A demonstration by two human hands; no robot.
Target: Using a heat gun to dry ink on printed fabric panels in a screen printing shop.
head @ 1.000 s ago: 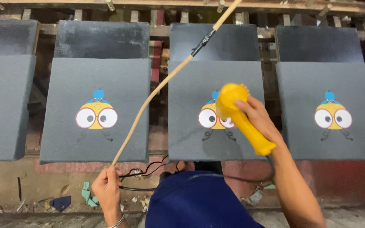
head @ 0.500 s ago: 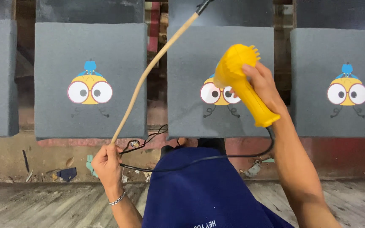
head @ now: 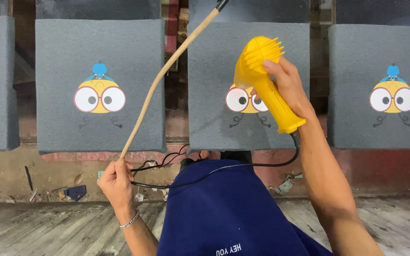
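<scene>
Yellow dryer (head: 262, 80) nearer, hiding cartoon print (head: 243, 99)

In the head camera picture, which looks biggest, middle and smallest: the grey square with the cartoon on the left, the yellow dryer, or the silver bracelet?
1. Grey panel with the cartoon, the biggest.
2. Yellow hair dryer in the right hand; it is nearer the camera, so it looks bigger than it is.
3. Silver bracelet, the smallest.
</scene>
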